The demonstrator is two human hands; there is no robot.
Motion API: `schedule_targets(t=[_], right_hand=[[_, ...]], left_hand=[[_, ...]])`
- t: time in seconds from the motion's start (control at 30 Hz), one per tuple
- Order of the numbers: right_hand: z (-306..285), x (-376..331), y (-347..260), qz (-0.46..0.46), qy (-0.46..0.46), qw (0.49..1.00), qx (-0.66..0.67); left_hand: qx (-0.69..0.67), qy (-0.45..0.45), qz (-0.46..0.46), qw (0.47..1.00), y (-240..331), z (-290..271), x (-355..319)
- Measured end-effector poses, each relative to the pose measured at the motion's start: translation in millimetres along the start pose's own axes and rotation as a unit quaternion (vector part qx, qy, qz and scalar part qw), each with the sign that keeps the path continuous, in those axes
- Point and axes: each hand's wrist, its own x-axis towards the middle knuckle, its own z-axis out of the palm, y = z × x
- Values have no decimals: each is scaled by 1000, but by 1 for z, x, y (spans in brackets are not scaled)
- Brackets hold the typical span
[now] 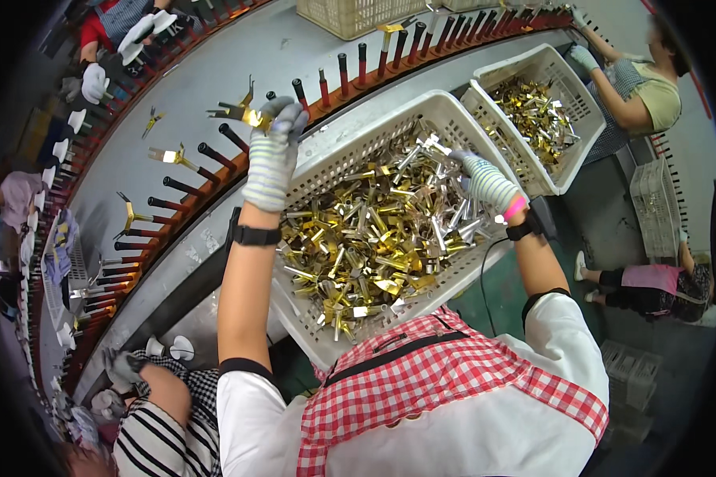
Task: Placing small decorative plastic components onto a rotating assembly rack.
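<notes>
My left hand (272, 155), in a striped knit glove with grey fingertips, is raised beside the row of pegs. It is closed around a gold metal fitting (250, 118) with forked prongs. My right hand (489, 184), gloved the same way, is at the right side of a white perforated crate (326, 179), next to silver metal fittings (453, 211). Its fingers are blurred and partly hidden, so I cannot make out a grip. Many gold metal fittings (358, 238) lie heaped in the same crate.
Red pegs with black tips (184, 188) line a curved conveyor rail; some carry gold fittings (175, 157). Behind the crate stands a second crate (565, 163) of fittings, with a gloved co-worker (644, 95) beside it. Another person (159, 421) sits at lower left.
</notes>
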Motion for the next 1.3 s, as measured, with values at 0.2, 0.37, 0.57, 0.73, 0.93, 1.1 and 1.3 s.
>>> schedule_targets(t=[0.2,0.37,0.57,0.73,0.93,1.1,1.3], right_hand=[[-22,11,-7,72,-166,961,209],[-42,-3,-42,-3,-104,980,172],[-65,-11,-59,78,-75,903,416],[-78,-3,-85,193,42,748,633],[-41,2,-101,189,81,625,753],[-30,6,-160,172,-20,553,815],[-10,-7,-209,53,5,778,626]], left_hand=[[104,111,33,988,-25,25,58],[358,137,139,913,-35,-18,109],[697,193,-77,687,-26,-63,121],[666,218,-88,708,-22,-52,80],[445,61,-31,893,-19,29,-49],[338,-188,-136,912,-29,46,-121],[120,3,-227,966,-19,78,-136]])
